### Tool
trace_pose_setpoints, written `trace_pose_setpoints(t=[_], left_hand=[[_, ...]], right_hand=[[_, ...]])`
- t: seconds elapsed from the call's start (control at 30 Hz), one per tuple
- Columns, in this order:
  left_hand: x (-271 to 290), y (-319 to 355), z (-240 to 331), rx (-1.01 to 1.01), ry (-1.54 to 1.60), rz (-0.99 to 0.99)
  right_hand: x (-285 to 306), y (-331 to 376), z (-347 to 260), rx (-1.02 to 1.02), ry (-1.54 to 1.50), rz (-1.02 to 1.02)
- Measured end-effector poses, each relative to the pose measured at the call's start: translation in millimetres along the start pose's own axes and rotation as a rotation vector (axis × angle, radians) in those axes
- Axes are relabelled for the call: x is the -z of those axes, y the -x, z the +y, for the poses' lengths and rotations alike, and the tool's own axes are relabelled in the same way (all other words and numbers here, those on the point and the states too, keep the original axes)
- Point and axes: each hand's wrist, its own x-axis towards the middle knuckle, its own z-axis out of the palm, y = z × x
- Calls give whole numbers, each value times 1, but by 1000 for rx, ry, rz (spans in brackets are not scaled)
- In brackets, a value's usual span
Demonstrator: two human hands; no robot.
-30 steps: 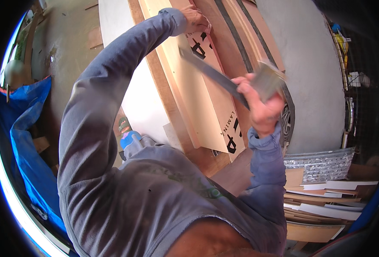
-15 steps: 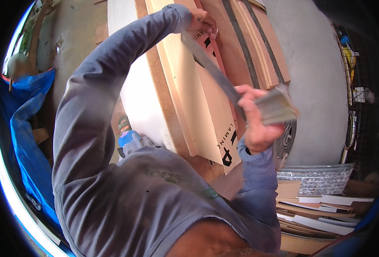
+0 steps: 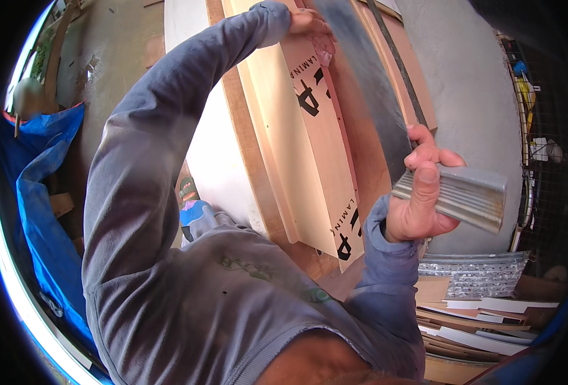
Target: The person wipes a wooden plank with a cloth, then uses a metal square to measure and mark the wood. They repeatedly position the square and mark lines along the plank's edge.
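My right hand [image 3: 425,192], at the right, is closed round the near end of a ribbed grey metal strip [image 3: 466,197]. Its thumb presses across the grooves while the fingers curl behind. Beyond that hand a long dark grey length [image 3: 373,83], smeared by motion, runs to the top edge and looks like part of the same strip. My left arm arches to the top middle, where my left hand [image 3: 311,27] is over the far part of the pale wooden panels [image 3: 319,154]. Its fingers are stretched out, partly blurred, by the panels' pinkish edge. I see nothing held in it.
More boards [image 3: 386,38] lie right of the panels, beside a grey floor [image 3: 470,96]. Stacked offcuts [image 3: 483,321] and silvery wrapped material [image 3: 473,273] occupy the lower right. A wire rack [image 3: 534,128] stands far right; a blue tarp [image 3: 40,212] hangs at left.
The ribbed strip and my right hand have moved right and slightly down. The strip's long part has swung right, off the panels and away from my left hand. My left fingers have straightened.
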Motion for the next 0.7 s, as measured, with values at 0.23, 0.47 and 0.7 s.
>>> trace_pose_setpoints(t=[0.23,0.47,0.7], left_hand=[[-5,-5,-8,42,76,24],[-5,-1,-3,2,33,23],[-4,5,-7,-27,-42,24]], right_hand=[[19,11,32,-258,191,-108],[22,13,34,-486,274,-188],[23,11,34,-86,142,-56]])
